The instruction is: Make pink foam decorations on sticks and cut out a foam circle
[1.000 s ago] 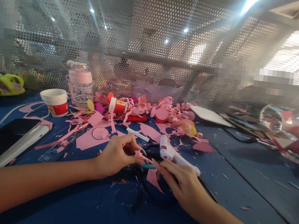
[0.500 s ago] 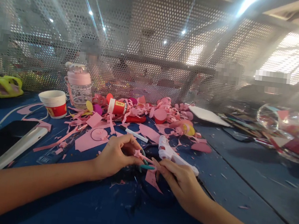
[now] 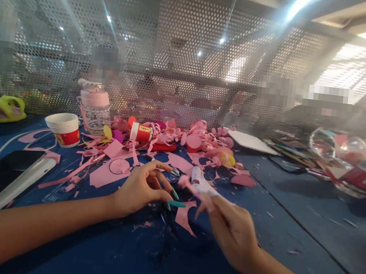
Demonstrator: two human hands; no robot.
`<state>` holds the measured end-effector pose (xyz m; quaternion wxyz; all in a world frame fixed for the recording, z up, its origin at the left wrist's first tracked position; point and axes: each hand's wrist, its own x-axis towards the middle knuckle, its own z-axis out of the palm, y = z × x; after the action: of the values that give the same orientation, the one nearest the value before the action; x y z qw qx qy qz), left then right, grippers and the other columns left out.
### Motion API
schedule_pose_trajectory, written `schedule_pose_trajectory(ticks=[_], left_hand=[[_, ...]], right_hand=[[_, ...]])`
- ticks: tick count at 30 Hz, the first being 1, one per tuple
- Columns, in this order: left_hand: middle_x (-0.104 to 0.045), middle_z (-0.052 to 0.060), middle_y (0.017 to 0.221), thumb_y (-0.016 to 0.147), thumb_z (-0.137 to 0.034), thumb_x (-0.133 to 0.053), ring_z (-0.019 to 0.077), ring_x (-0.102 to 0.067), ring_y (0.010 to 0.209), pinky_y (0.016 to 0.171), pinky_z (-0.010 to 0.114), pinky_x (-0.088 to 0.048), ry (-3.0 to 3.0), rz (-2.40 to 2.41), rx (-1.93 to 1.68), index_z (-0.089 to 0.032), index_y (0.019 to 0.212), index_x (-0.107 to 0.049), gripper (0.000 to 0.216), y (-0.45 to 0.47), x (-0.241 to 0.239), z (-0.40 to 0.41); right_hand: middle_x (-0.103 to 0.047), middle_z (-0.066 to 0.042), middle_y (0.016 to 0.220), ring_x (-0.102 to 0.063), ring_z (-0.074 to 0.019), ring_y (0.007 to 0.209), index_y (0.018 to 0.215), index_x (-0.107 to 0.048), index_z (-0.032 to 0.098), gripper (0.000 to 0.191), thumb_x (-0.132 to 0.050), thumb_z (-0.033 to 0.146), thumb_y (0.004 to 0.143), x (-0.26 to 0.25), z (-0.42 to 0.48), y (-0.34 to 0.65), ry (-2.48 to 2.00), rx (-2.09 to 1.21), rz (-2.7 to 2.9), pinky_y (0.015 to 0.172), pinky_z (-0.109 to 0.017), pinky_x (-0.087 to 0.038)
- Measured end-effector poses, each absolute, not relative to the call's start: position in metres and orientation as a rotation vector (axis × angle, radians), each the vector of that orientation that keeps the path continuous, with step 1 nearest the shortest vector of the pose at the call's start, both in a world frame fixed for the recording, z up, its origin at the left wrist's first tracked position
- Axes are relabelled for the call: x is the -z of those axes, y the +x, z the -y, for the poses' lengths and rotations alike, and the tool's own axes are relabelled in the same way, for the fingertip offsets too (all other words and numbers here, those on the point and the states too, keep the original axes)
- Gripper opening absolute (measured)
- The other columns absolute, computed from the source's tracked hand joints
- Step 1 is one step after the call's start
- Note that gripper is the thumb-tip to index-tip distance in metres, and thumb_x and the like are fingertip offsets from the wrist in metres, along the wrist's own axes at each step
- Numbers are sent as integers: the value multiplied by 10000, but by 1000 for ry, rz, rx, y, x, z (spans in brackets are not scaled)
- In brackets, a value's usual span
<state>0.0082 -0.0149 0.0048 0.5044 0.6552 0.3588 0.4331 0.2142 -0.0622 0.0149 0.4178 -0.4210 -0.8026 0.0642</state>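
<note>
My left hand hovers over the blue table, its fingers curved and apart, with long teal nails and nothing between them. In my right hand a thin pink paper strip is pinched, slightly blurred, its wider end pointing at the left fingers without touching them. Just behind the right hand lies a white glue gun, partly covered by that hand. A cut pink paper scrap rests on the table between and below the hands. Dark cable-like loops below it are hard to make out.
Behind the hands spreads a heap of pink paper cuttings with a tipped red cup. Stacked paper cups, a pink-lidded bottle and a phone stand or lie left. A plastic bottle lies right; a perforated screen rises behind.
My right hand has drawn the pink strip right, away from my left fingers, which have let go of it. The view has shifted slightly.
</note>
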Motion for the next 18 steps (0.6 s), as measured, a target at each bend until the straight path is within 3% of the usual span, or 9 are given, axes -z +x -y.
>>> schedule_pose_trajectory(ticks=[4, 8, 14, 18], left_hand=[[-637, 11, 781, 510, -192, -784, 115, -607, 554, 476, 204, -451, 1549, -801, -991, -165, 1047, -494, 611, 9, -3, 13], [-618, 34, 882, 517, -192, -781, 132, -619, 654, 514, 214, -476, 1604, -804, -1024, -181, 1097, -513, 640, 8, -1, 12], [-628, 50, 1023, 558, -207, -764, 167, -588, 876, 634, 237, -515, 1716, -777, -1142, -239, 1161, -546, 642, 6, 0, 11], [-670, 45, 944, 591, -213, -744, 153, -610, 790, 622, 241, -526, 1677, -794, -1165, -229, 1108, -603, 536, 6, 0, 13]], right_hand=[[-364, 68, 391, -342, -63, 316, 664, -529, 181, 337, -335, 288, 918, -15, 65, 213, -1089, -118, 1856, 358, -183, -287], [-528, 27, 518, -466, -70, 416, 707, -555, 178, 280, -361, 225, 904, -12, 68, 209, -925, -194, 2118, 444, -175, -357], [-481, 19, 527, -430, -88, 471, 664, -502, 171, 288, -359, 234, 906, -7, 64, 210, -1092, -69, 2079, 484, -200, -345], [-460, 26, 509, -392, -87, 453, 630, -460, 185, 317, -345, 255, 917, -4, 62, 210, -1132, -190, 2170, 471, -219, -314]])
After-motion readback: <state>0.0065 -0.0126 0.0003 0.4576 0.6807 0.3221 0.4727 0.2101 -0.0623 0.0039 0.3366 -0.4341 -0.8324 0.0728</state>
